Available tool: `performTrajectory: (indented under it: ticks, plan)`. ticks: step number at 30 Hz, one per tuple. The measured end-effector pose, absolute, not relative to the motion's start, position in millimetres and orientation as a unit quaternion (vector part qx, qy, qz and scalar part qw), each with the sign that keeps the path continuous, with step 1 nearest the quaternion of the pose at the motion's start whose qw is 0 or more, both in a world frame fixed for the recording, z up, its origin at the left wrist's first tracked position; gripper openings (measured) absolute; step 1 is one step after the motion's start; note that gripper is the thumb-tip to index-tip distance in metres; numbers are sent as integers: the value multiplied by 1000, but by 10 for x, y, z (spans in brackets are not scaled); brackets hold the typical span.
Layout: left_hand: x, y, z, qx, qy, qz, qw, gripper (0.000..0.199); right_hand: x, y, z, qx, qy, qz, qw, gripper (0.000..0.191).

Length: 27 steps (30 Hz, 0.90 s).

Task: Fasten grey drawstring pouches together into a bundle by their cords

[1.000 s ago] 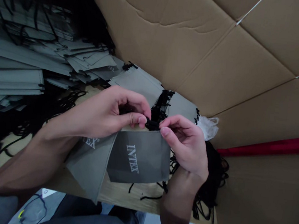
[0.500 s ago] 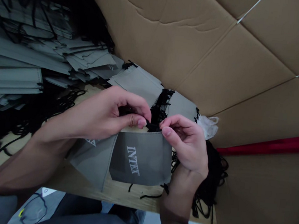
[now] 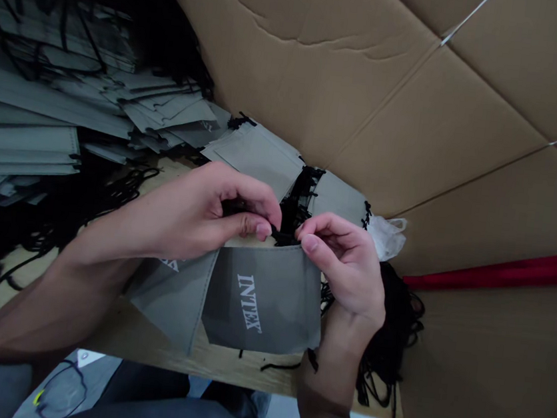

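A grey fabric pouch (image 3: 281, 296) with white INTEX lettering hangs below my two hands, its stitched edge uppermost. My left hand (image 3: 217, 219) is closed, thumb and forefinger pinching a short black cord (image 3: 284, 238) above that edge. At the pouch's upper right corner, my right hand (image 3: 345, 263) is closed too, its thumb and forefinger gripping the corner and the cord's other end. Another grey pouch (image 3: 172, 301) lies partly under the first, to its left. The fingertips cover just how the cord meets the fabric.
Heaps of grey pouches (image 3: 19, 146) and black cords fill the left side. Two neat stacks of pouches (image 3: 259, 156) rest by the cardboard wall (image 3: 372, 92). More black cords (image 3: 389, 342) hang at the right, near a clear plastic bag (image 3: 386, 238) and a red strip (image 3: 503, 269).
The hanging pouch has swung slightly, its lower edge dropping a little. My right hand has shifted a touch to the left; my left hand stays almost still.
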State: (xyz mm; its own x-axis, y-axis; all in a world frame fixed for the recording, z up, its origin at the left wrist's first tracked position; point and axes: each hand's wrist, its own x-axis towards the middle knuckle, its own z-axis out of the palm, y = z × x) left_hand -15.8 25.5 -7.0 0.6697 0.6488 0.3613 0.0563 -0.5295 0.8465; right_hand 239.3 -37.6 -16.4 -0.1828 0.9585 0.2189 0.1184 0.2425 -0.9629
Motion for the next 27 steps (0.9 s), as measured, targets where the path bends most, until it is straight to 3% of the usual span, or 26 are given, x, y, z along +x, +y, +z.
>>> performTrajectory:
  ticks: [27]
  plan:
    - [-162, 246, -69, 800, 218, 344, 440, 9, 2375, -351, -174, -429, -622, 459, 468, 30]
